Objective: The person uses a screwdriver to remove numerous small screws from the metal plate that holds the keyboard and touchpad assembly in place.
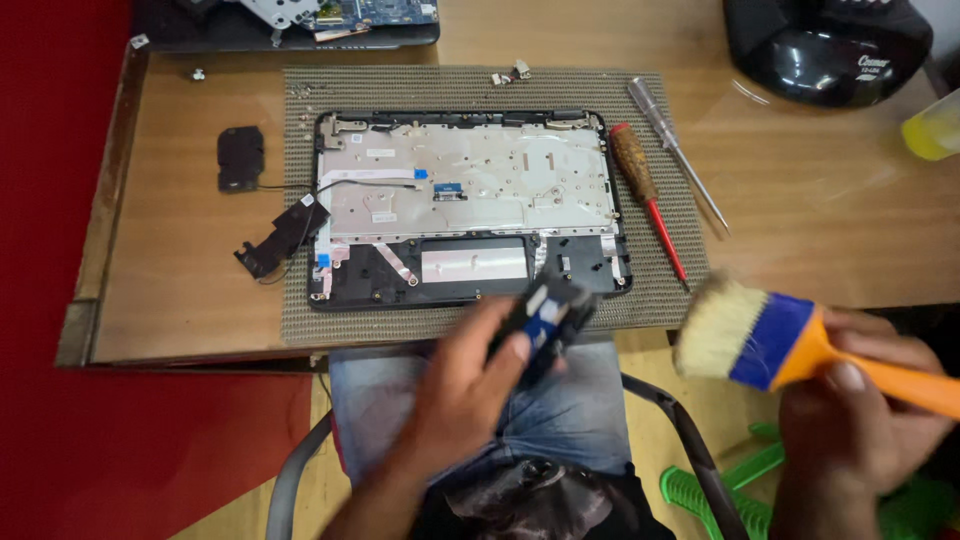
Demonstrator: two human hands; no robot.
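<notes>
Gripping a small black-and-blue part [545, 322] in my left hand [470, 385], I clutch an orange-handled brush [770, 345] in my right hand [860, 410], near the opened laptop base [470, 205].

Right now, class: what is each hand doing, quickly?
Left hand: closed on a small black and blue laptop part.
Right hand: closed on an orange-handled paintbrush with pale bristles.

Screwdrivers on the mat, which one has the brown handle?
The shorter screwdriver, lying nearer the opened laptop base, with a brown handle and red shaft. The other screwdriver, farther right, is clear-handled with a bare metal shaft.
</notes>
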